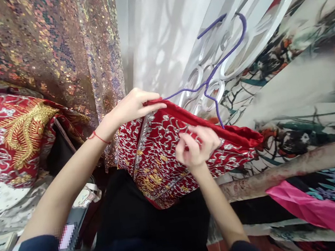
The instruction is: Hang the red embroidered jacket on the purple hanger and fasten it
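A red skirt with silver and gold sequin embroidery hangs in front of my lap, its satin waistband slanting down to the right. My left hand pinches the upper left end of that waistband between thumb and fingers. A purple hanger runs down behind the band, its lower arms partly hidden by the cloth. Its hook lies by the white frame behind; whether it is hooked on, I cannot tell. My right hand, slightly blurred, is loosely curled in front of the skirt just below the band, with nothing visible in its fingers.
A white frame with ring patterns stands behind the hanger. Sequined cloth hangs at the left, above another red and gold garment. Flower-print fabric covers the right side, with black and pink cloth below.
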Tool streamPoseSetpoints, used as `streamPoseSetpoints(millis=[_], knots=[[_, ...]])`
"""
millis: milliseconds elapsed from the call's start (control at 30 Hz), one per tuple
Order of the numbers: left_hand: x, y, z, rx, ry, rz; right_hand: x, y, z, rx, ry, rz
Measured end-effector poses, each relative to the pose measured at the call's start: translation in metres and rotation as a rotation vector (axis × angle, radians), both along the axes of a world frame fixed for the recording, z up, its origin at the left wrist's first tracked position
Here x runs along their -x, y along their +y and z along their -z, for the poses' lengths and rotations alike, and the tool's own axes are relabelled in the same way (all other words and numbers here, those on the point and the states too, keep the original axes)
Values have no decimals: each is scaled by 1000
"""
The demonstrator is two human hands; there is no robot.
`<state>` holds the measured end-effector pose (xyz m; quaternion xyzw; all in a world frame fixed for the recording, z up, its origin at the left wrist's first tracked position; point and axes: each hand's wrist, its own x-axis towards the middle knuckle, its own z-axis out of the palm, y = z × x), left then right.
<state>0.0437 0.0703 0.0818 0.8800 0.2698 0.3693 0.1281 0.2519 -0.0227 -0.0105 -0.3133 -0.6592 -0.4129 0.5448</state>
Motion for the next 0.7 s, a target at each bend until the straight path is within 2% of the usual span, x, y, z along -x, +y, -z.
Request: streamPoseSetpoints(millis=[33,67,133,200,267,333,400,500,700], knots=[[-1,0,0,1,1,0,4,-10,15,32,26,-68],[-2,-1,0,3,-1,1,11,-19,31,132,59,-159],[-4,-2,-1,12,-5,1,29,-33,63,472,138,-266],[-4,-3,-5,18,0,1,47,-40,90,834,242,-275],[-1,-4,-10,15,31,3,62,-38,106,1115,406,-330],[3,-3,-15,18,68,8,73,-30,111,1288,600,-442],[6,-2,-18,38,70,5,82,-20,111,1373,768,-542],[8,-5,-19,95,10,-7,101,-11,108,1397,962,-582],[3,-24,-20,226,-7,61,136,-9,115,1261,1375,-634]])
